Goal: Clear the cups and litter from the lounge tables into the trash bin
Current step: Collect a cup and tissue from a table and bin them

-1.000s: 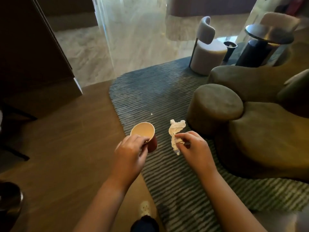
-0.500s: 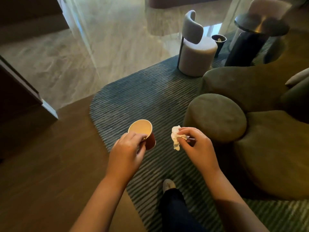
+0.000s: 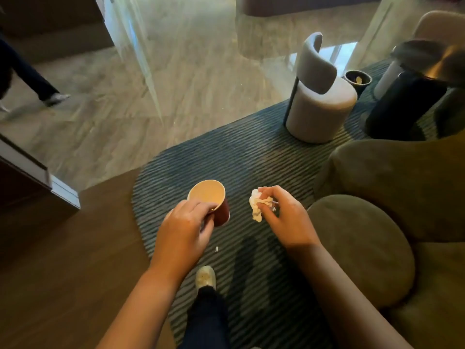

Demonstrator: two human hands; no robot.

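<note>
- Cup (image 3: 207, 195): one paper cup, red outside and pale inside, with its mouth facing the camera. The left hand (image 3: 183, 229) grips it, fingers curled over the near rim.
- One crumpled white tissue (image 3: 256, 209) sits to the right of the cup and apart from it. The right hand (image 3: 285, 219) pinches it between curled fingertips and thumb, and most of the wad sticks out to the left of those fingers.
- Below the left fingers, one pale shoe (image 3: 205, 277) of the person stands at the near edge of a striped grey rug (image 3: 239, 159). One tiny white scrap (image 3: 217, 249) lies on the rug between shoe and cup.
- Left of the left hand lies open brown wooden floor (image 3: 63, 260). The rug's curved edge passes under that hand.
- Right of the right fingers, one round olive pouffe (image 3: 359, 248) sits close against a large olive sofa (image 3: 402, 177), closing off that side.
- Beyond both sets of fingers, open rug leads to one grey low-backed chair (image 3: 322, 107). Just behind it stands one small dark trash bin (image 3: 353, 76) with something pale inside. One dark pedestal table (image 3: 407, 107) stands to the bin's right.
- Far left, one other person's leg (image 3: 30, 74) shows on the pale stone floor (image 3: 188, 71).
</note>
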